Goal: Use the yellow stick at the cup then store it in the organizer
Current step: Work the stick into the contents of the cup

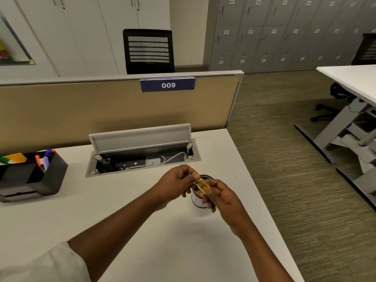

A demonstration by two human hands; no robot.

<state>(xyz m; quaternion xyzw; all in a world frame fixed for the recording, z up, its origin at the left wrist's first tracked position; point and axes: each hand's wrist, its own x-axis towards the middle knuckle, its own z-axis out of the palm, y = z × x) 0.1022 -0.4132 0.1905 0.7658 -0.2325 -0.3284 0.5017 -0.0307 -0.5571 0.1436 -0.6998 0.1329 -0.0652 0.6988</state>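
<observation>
Hands [200, 187] both pinch yellow stick [203, 184] above cup [197, 200] (near desk's right edge); organizer [48, 176] far left.

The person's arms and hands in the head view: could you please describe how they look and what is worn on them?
Both hands, left hand and right hand, are bare, with no gloves, rings or watch visible. The left arm has a pale cream sleeve pushed up near the elbow. The right forearm is bare as far as the frame shows.
</observation>
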